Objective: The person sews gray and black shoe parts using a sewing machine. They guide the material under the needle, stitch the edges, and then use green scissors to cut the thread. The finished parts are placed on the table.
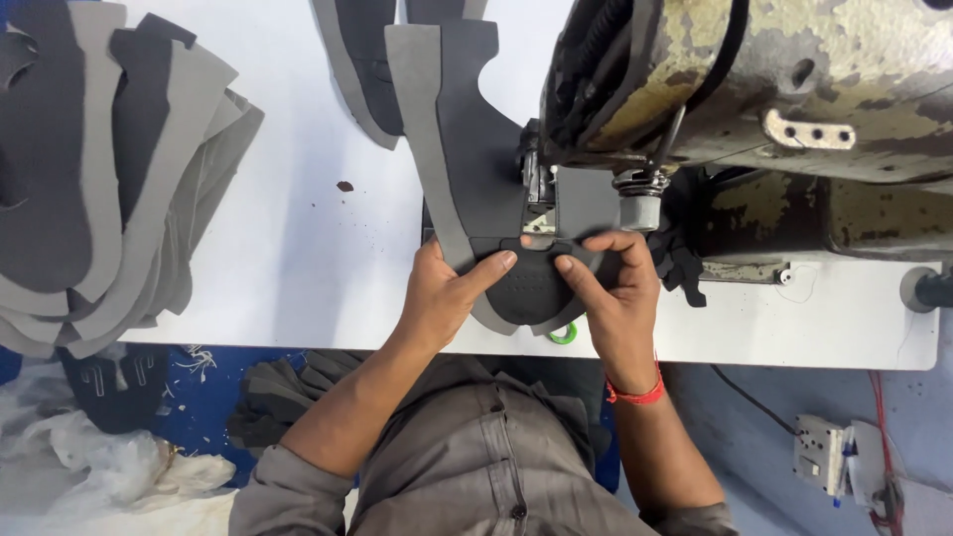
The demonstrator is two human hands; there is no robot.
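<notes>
My left hand (pixel 447 296) and my right hand (pixel 615 288) together hold a dark grey shoe-upper piece (pixel 531 283) at the near edge of the white table (pixel 298 248). A lighter grey strip (pixel 437 149) of the same piece runs away from me along the table. The piece lies under the needle area (pixel 541 208) of a worn, yellowish sewing machine (pixel 774 89). Both thumbs press on top of the dark piece; my right wrist has a red thread band.
A thick stack of grey cut pieces (pixel 109 169) lies at the table's left. More cut pieces (pixel 367 69) lie at the far middle. Dark pieces and white bags sit on the floor at lower left; a small switch box (pixel 824 452) is at lower right.
</notes>
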